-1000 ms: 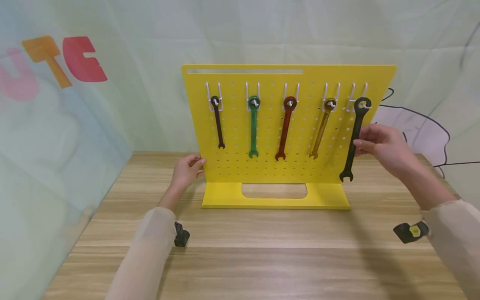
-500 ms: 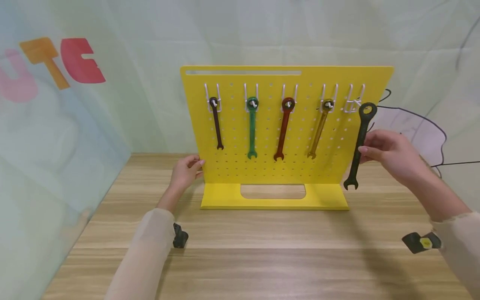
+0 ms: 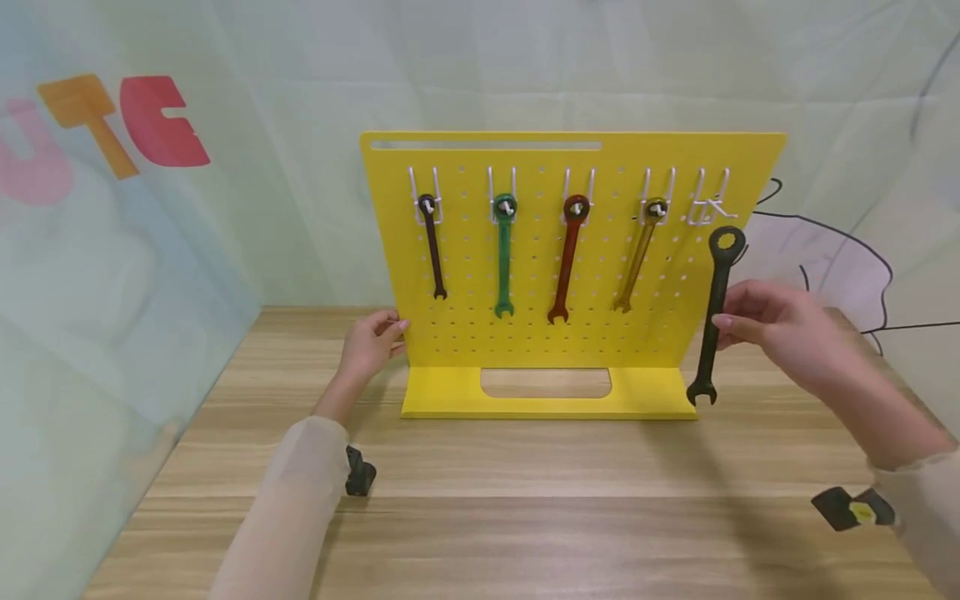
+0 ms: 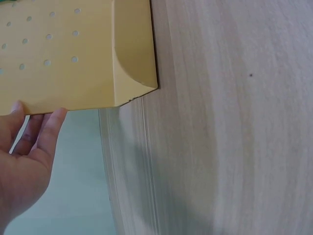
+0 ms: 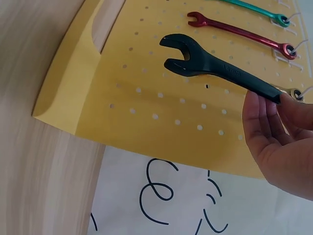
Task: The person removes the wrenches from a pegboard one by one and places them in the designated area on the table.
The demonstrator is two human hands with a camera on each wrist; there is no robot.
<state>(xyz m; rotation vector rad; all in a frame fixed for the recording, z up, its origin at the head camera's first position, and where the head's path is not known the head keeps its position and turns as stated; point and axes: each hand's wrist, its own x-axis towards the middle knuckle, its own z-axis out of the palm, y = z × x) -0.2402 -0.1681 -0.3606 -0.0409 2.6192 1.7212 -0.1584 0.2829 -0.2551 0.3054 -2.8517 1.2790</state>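
Observation:
My right hand [image 3: 780,329] pinches a large black combination wrench [image 3: 716,312] by its shank, thumb in front. The wrench hangs nearly upright, ring end up, just below a bare white hook [image 3: 712,206] at the right of the yellow pegboard [image 3: 600,342]. In the right wrist view its open jaw end [image 5: 188,56] points left, over the board. My left hand [image 3: 371,342] holds the board's left edge between thumb and fingers; the left wrist view shows the fingertips [image 4: 57,115] at that edge.
On other hooks hang a small dark wrench [image 3: 434,254], a green wrench [image 3: 505,262], a red wrench [image 3: 567,262] and a gold wrench [image 3: 637,262]. The board's folded base [image 3: 442,400] stands on a wooden table [image 3: 525,517]. Behind is a printed cloth [image 3: 315,167].
The black wrench has come off the rightmost hook and moved down in my right hand, leaving the hook bare. The left hand keeps its place on the board's edge.

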